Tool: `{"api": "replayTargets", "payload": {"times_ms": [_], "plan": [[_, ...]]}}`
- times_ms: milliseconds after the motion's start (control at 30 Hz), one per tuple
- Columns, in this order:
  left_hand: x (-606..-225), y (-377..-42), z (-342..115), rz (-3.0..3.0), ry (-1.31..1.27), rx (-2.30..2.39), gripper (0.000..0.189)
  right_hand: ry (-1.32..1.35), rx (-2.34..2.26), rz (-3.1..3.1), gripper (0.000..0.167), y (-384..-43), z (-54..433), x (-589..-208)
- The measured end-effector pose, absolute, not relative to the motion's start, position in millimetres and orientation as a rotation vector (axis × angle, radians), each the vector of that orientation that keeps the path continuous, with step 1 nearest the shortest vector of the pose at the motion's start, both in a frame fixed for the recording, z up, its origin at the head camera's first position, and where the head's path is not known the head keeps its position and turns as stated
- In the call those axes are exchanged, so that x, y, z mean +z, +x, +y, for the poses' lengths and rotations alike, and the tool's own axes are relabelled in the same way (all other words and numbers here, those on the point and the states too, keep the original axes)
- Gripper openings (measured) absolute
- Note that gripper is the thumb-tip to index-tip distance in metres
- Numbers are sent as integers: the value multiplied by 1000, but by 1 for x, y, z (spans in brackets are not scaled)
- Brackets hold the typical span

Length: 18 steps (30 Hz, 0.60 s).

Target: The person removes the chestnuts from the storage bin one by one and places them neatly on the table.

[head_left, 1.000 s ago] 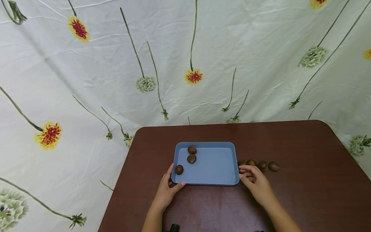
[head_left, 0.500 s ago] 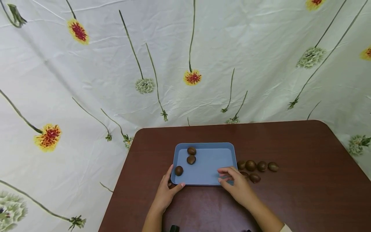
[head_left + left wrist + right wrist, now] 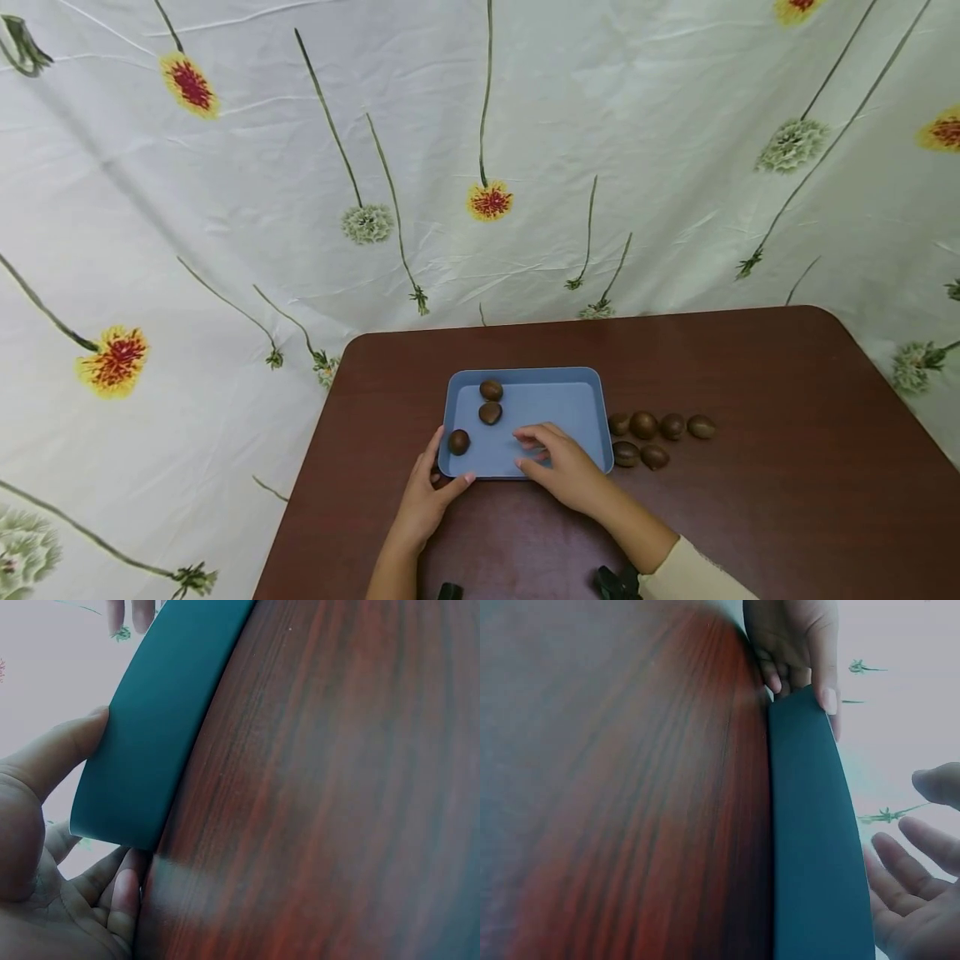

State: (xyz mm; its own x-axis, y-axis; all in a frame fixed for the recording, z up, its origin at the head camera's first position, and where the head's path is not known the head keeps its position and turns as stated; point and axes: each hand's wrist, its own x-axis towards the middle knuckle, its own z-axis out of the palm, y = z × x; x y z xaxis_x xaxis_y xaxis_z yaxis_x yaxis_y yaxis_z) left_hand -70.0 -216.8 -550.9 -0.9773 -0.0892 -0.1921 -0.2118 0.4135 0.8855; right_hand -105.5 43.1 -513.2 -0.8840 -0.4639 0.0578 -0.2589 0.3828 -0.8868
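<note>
A shallow blue tray (image 3: 555, 400) lies on the table. Three round brown nuts, chestnuts by their look (image 3: 490, 412), are in its left part. My left hand (image 3: 422, 500) grips the tray's near left corner, thumb on the near edge and fingers along the left side; the left wrist view shows the thumb against the tray's wall (image 3: 157, 727). Over the tray's middle hovers my right hand (image 3: 562, 467), fingers apart and loosely bent. The right wrist view shows nothing between the fingers (image 3: 907, 870). Several more chestnuts (image 3: 643, 425) lie on the table just right of the tray.
The dark red-brown table (image 3: 765, 500) has rounded far corners. Behind it hangs a white cloth (image 3: 675, 108) with printed flowers. A black object (image 3: 617, 582) shows near my right wrist, and another dark piece (image 3: 450, 592) near the left.
My right hand has moved left, from the chestnuts beside the tray to above the tray's middle, uncovering those chestnuts. The left hand stays at the tray's corner. The view has shifted slightly.
</note>
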Motion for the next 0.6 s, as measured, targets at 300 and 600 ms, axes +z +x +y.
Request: {"api": "replayTargets", "payload": {"times_ms": [300, 600], "plan": [[-551, -70, -217, 2550, -277, 1615, 97, -671, -1371, 2440, 43, -121, 25, -520], [-550, -69, -218, 2537, -274, 1615, 98, -698, -1285, 2477, 42, -131, 10, -523]]}}
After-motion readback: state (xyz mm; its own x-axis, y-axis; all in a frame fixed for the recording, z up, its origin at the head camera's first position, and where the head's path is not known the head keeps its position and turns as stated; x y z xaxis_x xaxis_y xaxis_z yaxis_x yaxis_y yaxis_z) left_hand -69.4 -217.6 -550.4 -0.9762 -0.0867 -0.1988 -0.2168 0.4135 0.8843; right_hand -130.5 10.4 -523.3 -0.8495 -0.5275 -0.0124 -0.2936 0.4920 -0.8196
